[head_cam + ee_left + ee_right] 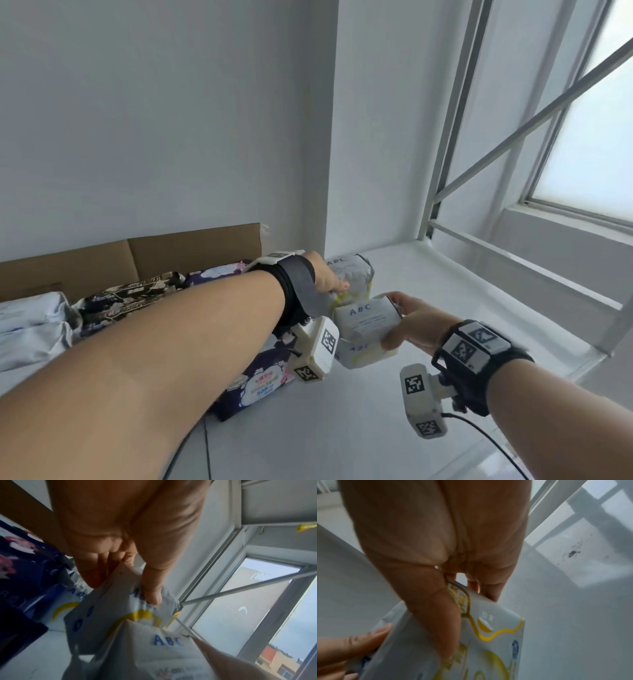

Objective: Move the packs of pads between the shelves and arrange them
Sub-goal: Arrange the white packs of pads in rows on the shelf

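On the white shelf (452, 308), my left hand (330, 279) grips a white "ABC" pack of pads (354, 272) with yellow print. The left wrist view shows my thumb (152, 592) pressing on that pack (111, 612) and my fingers curled behind its top edge. My right hand (409, 320) holds a second white "ABC" pack (366, 318) just in front, thumb on top and fingers behind. In the right wrist view my thumb (436, 618) lies across this pack (494, 628). A third white pack (363, 354) lies under it.
To the left lie a navy floral pack (257, 380), a black floral pack (126, 301) and pale blue packs (30, 325), with cardboard (191, 253) behind. White frame bars (513, 267) and a window (589, 154) stand to the right.
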A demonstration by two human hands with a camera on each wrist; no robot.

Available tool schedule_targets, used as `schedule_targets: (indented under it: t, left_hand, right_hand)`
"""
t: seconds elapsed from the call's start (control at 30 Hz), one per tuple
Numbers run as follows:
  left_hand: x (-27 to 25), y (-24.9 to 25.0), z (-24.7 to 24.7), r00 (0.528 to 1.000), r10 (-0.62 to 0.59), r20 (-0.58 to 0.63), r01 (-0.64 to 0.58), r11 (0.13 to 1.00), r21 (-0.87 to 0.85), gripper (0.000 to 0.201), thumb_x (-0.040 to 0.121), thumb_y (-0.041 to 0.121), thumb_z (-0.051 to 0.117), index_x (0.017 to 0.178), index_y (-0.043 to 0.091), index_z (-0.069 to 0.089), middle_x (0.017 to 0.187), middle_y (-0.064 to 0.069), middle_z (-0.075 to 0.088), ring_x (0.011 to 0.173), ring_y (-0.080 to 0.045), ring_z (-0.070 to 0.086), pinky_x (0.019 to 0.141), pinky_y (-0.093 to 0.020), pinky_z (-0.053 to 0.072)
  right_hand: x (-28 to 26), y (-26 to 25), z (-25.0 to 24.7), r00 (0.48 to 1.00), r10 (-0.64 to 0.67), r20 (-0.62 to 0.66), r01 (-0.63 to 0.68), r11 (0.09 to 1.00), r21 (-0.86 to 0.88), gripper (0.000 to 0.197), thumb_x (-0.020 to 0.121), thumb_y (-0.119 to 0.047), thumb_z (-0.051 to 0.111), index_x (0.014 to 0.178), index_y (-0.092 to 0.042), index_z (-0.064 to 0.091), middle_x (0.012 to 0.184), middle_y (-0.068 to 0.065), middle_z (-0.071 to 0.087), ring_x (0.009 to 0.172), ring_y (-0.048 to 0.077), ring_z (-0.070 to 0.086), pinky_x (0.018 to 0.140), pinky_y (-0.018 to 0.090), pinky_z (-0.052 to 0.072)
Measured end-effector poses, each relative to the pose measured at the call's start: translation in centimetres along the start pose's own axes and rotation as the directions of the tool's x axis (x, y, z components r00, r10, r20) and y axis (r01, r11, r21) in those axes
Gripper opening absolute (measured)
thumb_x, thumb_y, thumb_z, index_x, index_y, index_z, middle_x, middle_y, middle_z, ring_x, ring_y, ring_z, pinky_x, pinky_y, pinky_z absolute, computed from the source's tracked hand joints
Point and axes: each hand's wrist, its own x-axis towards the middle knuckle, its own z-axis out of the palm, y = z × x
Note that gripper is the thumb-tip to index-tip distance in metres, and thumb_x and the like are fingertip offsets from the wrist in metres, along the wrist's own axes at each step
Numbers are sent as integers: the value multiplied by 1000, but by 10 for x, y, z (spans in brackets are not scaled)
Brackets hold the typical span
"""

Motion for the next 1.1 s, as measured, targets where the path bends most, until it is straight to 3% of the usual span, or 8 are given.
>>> schedule_targets:
  t: [0.17,0.3,0.4,0.5,0.63,0.77,0.9,1.1]
  left_hand:
    - [11,1,8,1000,10,17,-14,955,298,53,85,46,63,121,7,55,116,-5,62,115,-22,57,91,-28,45]
    - [26,-14,18,992,-73,100,27,914,404,28,87,40,62,88,13,58,69,3,42,90,-15,48,76,-21,37]
    - [30,-21,22,991,-66,114,10,898,440,47,83,35,67,118,5,60,100,-6,65,92,-19,56,79,-25,44]
    - [29,-12,12,993,-57,100,2,877,481,51,87,38,63,127,7,54,129,-8,57,117,-23,57,91,-29,46]
    - [40,-1,-17,1000,-9,18,1,917,398,59,83,43,66,127,6,54,130,-6,58,116,-22,58,89,-27,47]
    - [58,-4,-28,998,-56,7,49,929,368,67,84,49,62,135,7,48,137,-8,53,122,-25,54,99,-32,44]
    - [76,-15,-22,996,-69,53,38,897,440,52,89,37,60,129,4,55,135,-11,55,124,-24,52,97,-29,41]
    - [91,-17,-16,984,-121,132,41,870,492,56,87,37,64,129,5,49,130,-11,57,110,-25,57,83,-28,43]
  right_hand:
    - [24,12,8,997,54,62,-50,997,-57,67,58,33,58,105,-14,54,103,16,65,108,37,61,97,47,48]
    - [33,20,14,993,74,94,-68,995,-66,67,60,32,59,113,-8,51,100,15,65,102,34,62,92,43,49]
    - [39,23,19,992,76,103,-73,997,-27,70,62,34,58,120,-5,47,105,18,64,107,37,60,99,47,47]
    - [41,22,18,994,69,84,-65,996,-54,92,63,26,64,140,-13,33,118,12,58,111,35,59,102,48,44]
    - [39,21,7,985,108,135,-84,981,-177,128,58,13,77,151,-32,2,150,10,35,125,29,50,109,49,36]
    - [42,22,4,967,162,195,-111,962,-250,138,52,6,82,150,-35,-6,157,9,21,133,27,42,113,49,30]
    - [49,23,7,969,148,196,-97,964,-248,145,40,-6,84,151,-33,-6,152,5,32,132,25,43,113,47,31]
    - [59,23,10,962,112,249,-59,975,-213,134,54,10,80,151,-33,-1,142,4,45,127,26,48,110,48,36]
